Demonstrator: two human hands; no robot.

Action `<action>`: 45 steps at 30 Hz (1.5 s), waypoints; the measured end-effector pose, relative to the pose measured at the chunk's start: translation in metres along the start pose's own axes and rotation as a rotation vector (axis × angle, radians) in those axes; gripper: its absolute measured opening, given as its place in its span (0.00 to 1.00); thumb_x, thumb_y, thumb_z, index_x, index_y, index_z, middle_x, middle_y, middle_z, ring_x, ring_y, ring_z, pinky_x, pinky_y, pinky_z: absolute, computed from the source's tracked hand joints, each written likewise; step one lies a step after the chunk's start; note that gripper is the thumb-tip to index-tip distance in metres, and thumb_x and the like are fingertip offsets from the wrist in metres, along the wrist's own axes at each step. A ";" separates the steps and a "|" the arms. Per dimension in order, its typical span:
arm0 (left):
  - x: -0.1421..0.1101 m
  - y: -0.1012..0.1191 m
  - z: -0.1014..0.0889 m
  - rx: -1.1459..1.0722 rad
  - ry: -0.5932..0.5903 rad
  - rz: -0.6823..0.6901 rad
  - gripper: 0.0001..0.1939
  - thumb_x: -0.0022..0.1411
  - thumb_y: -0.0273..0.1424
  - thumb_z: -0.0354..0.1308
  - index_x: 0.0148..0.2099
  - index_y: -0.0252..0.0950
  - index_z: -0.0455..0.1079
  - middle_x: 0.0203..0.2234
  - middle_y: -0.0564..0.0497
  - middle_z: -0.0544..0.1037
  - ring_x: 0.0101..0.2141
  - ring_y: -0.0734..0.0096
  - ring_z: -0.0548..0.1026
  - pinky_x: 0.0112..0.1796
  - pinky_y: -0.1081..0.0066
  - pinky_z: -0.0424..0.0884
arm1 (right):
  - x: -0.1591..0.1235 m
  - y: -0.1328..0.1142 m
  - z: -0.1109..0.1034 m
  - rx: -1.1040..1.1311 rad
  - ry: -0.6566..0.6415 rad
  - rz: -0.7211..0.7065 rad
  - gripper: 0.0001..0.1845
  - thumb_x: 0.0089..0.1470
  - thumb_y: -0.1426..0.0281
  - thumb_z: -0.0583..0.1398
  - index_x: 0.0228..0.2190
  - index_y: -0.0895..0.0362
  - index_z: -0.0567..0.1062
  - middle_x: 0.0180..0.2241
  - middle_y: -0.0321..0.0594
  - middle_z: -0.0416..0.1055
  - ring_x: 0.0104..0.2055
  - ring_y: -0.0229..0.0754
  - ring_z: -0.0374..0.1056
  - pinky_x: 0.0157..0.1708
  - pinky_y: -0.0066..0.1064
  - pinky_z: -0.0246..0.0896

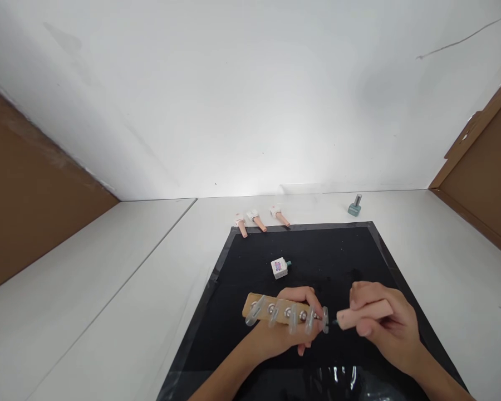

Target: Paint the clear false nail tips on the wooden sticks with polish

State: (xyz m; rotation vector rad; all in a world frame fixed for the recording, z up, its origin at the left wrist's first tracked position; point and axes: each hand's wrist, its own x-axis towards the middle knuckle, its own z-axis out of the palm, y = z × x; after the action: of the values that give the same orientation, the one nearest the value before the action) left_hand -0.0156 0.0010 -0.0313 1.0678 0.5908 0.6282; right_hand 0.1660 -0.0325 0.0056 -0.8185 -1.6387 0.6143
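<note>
My left hand is closed round a tan nail-tip stand, a strip with several clear false nails mounted in a row on small metal studs. My right hand pinches the pink cap of a nail polish brush. Its dark bristle end points left, close to the rightmost false nail; whether it touches cannot be made out. Beyond my left hand, an uncapped white polish bottle lies on the black mat, its greenish neck to the right.
Along the far edge of the black mat lie three white polish bottles with pink caps. Farther right stands a teal polish bottle with a grey cap. Clear plastic shines near the front. Brown cardboard panels flank the white table.
</note>
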 end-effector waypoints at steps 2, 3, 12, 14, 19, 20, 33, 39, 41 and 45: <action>0.001 0.000 0.000 0.012 0.000 0.001 0.12 0.46 0.31 0.68 0.28 0.32 0.69 0.18 0.56 0.70 0.15 0.83 0.67 0.13 0.85 0.64 | 0.001 -0.001 -0.001 0.005 -0.083 -0.007 0.14 0.58 0.59 0.59 0.26 0.53 0.72 0.17 0.34 0.69 0.16 0.36 0.63 0.15 0.26 0.59; 0.001 0.000 0.000 0.019 0.004 0.001 0.11 0.47 0.31 0.68 0.28 0.32 0.69 0.18 0.56 0.70 0.15 0.83 0.67 0.13 0.85 0.64 | 0.001 -0.001 -0.001 -0.013 -0.094 -0.008 0.13 0.58 0.60 0.59 0.26 0.53 0.72 0.18 0.34 0.70 0.17 0.36 0.63 0.15 0.26 0.59; 0.000 0.002 0.001 0.059 0.028 -0.017 0.11 0.45 0.29 0.68 0.27 0.31 0.68 0.19 0.55 0.70 0.15 0.83 0.67 0.13 0.85 0.64 | 0.005 -0.001 -0.001 0.040 -0.102 -0.039 0.12 0.57 0.57 0.59 0.29 0.52 0.72 0.16 0.31 0.64 0.16 0.35 0.56 0.15 0.26 0.52; -0.001 0.001 0.000 0.065 0.025 -0.020 0.11 0.46 0.30 0.68 0.27 0.31 0.69 0.19 0.55 0.71 0.15 0.83 0.68 0.13 0.85 0.64 | 0.005 -0.001 -0.002 0.030 -0.100 -0.031 0.10 0.57 0.59 0.59 0.30 0.51 0.72 0.17 0.32 0.65 0.17 0.35 0.57 0.16 0.26 0.52; 0.000 0.000 -0.001 0.050 0.015 0.001 0.12 0.46 0.32 0.68 0.27 0.31 0.69 0.20 0.54 0.72 0.15 0.83 0.67 0.13 0.84 0.63 | 0.004 0.000 -0.003 0.080 -0.055 -0.022 0.10 0.58 0.58 0.58 0.31 0.51 0.73 0.17 0.32 0.66 0.18 0.36 0.58 0.17 0.27 0.55; 0.000 0.000 -0.001 0.053 0.013 -0.002 0.12 0.46 0.32 0.68 0.27 0.31 0.69 0.20 0.54 0.72 0.15 0.83 0.67 0.13 0.85 0.63 | 0.004 0.000 -0.002 0.093 -0.083 -0.021 0.11 0.58 0.58 0.58 0.31 0.51 0.73 0.17 0.32 0.66 0.17 0.36 0.58 0.16 0.27 0.55; 0.000 0.000 0.001 0.071 0.017 -0.015 0.12 0.46 0.32 0.67 0.27 0.32 0.69 0.18 0.55 0.70 0.15 0.83 0.67 0.13 0.84 0.63 | 0.004 0.001 -0.003 0.080 -0.104 0.008 0.12 0.58 0.59 0.59 0.29 0.53 0.75 0.18 0.34 0.69 0.17 0.36 0.62 0.16 0.26 0.57; -0.003 -0.004 -0.002 0.055 0.033 0.000 0.13 0.47 0.34 0.68 0.27 0.32 0.68 0.20 0.55 0.70 0.14 0.84 0.67 0.12 0.84 0.63 | -0.003 0.004 -0.002 0.051 0.064 0.090 0.10 0.57 0.60 0.60 0.29 0.52 0.75 0.22 0.36 0.70 0.22 0.38 0.64 0.20 0.27 0.60; -0.003 -0.005 -0.003 0.025 0.026 -0.007 0.14 0.46 0.35 0.68 0.27 0.32 0.67 0.19 0.56 0.70 0.14 0.85 0.66 0.11 0.85 0.62 | -0.005 0.007 -0.002 0.157 0.138 0.206 0.11 0.55 0.58 0.61 0.29 0.52 0.75 0.22 0.35 0.67 0.20 0.36 0.61 0.18 0.26 0.58; -0.001 -0.004 0.000 -0.039 0.057 0.005 0.17 0.44 0.36 0.70 0.25 0.32 0.66 0.16 0.58 0.68 0.11 0.85 0.63 0.10 0.84 0.60 | -0.004 0.009 -0.005 0.485 0.146 0.509 0.15 0.53 0.55 0.62 0.28 0.54 0.75 0.20 0.32 0.62 0.16 0.33 0.52 0.14 0.26 0.52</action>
State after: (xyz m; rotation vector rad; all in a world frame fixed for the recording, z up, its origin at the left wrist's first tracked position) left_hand -0.0151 -0.0009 -0.0353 1.0172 0.6231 0.6736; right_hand 0.1726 -0.0298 -0.0025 -0.8898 -1.0758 1.2223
